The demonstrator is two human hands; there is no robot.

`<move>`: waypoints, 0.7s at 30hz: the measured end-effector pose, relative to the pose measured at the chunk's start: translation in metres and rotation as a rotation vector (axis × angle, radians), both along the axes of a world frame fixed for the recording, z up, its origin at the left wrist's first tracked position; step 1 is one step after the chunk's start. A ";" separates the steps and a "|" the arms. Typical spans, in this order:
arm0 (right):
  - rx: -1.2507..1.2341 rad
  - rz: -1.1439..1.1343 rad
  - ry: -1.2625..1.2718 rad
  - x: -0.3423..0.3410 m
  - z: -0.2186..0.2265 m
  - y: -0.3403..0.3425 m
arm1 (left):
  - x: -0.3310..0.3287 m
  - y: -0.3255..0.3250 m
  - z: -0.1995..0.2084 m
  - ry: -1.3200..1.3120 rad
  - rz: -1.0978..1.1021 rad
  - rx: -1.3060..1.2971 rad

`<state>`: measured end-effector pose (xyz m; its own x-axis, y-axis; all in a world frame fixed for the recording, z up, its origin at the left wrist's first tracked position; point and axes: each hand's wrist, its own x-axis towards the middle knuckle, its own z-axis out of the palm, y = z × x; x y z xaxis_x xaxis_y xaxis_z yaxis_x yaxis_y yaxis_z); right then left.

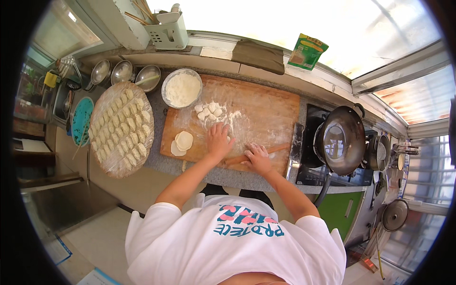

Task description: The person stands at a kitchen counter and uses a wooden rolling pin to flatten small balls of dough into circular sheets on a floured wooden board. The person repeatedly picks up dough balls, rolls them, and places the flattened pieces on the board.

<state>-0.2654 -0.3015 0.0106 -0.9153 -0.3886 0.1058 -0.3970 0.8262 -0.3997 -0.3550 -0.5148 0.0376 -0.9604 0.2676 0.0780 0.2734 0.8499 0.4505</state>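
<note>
My left hand (220, 140) lies on the floured wooden board (270, 104), fingers stretched and spread. A bit of pale dough seems to show by its thumb; what lies under the palm is hidden. To its right, my floury right hand (258, 158) rests over a wooden rolling pin (279, 148), which slants across the board's near edge. Beyond my left hand sits a cluster of small dough pieces (209, 111) in loose flour. Several round flat wrappers (183, 141) overlap at the board's left side.
A metal bowl of flour (182, 89) stands at the board's far left corner. Left of it is a round board (110, 167) with rows of dumplings, a teal basin (82, 118) and steel bowls (148, 78). A wok (339, 140) sits on the stove at right.
</note>
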 end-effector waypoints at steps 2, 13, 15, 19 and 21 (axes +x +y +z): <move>-0.031 0.011 -0.027 -0.002 0.002 -0.003 | -0.012 0.008 -0.023 0.163 -0.183 -0.098; 0.018 0.033 0.005 -0.006 0.015 -0.004 | -0.026 0.026 -0.020 -0.014 -0.309 -0.291; 0.005 0.051 0.027 -0.004 0.016 -0.004 | -0.025 0.026 -0.017 -0.020 -0.309 -0.233; -0.041 0.084 0.063 -0.006 0.009 -0.006 | -0.030 0.002 -0.023 0.040 -0.244 0.055; -0.042 0.056 0.069 -0.007 0.007 -0.006 | -0.031 -0.006 -0.016 0.175 -0.128 0.207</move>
